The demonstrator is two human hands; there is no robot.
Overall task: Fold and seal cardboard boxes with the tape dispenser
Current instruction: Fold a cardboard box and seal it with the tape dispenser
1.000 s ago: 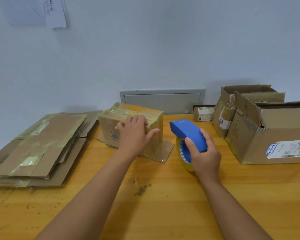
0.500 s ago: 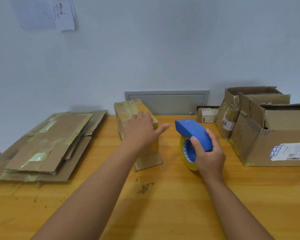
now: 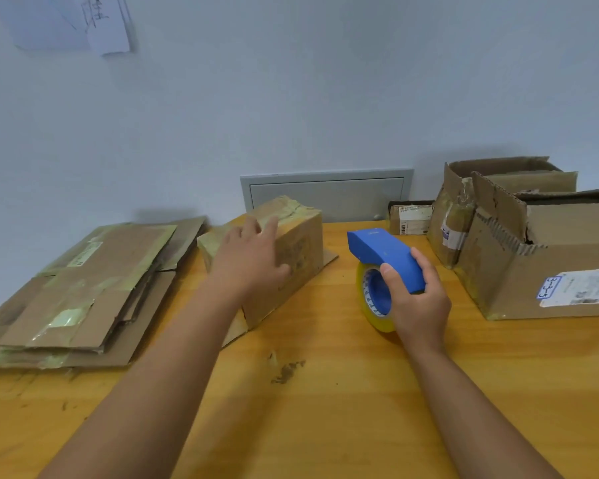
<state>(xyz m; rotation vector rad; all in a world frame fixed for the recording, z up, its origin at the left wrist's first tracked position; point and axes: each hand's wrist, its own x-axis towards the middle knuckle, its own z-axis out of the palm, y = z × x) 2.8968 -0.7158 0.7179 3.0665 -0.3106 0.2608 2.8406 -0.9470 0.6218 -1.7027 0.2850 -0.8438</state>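
A small cardboard box [image 3: 300, 250], patched with yellowish tape, stands on the wooden table [image 3: 325, 392] at mid-depth, with loose flaps lying flat at its base. My left hand [image 3: 248, 262] rests on its near side, fingers spread and fairly straight, pushing it round. To the right, my right hand [image 3: 417, 299] grips the blue tape dispenser [image 3: 384, 259], whose yellow tape roll [image 3: 374, 299] stands on the table. The dispenser is apart from the box.
A stack of flattened cardboard [image 3: 83, 292] lies at the left. Two open used boxes [image 3: 519, 271] stand at the right, a small labelled carton [image 3: 410, 219] behind them. A grey wall panel [image 3: 325, 193] sits at the back. A dark stain [image 3: 287, 369] marks the tabletop.
My left hand has turned the small box on the table, so a different side now faces me. The right hand and dispenser have stayed about where they were.
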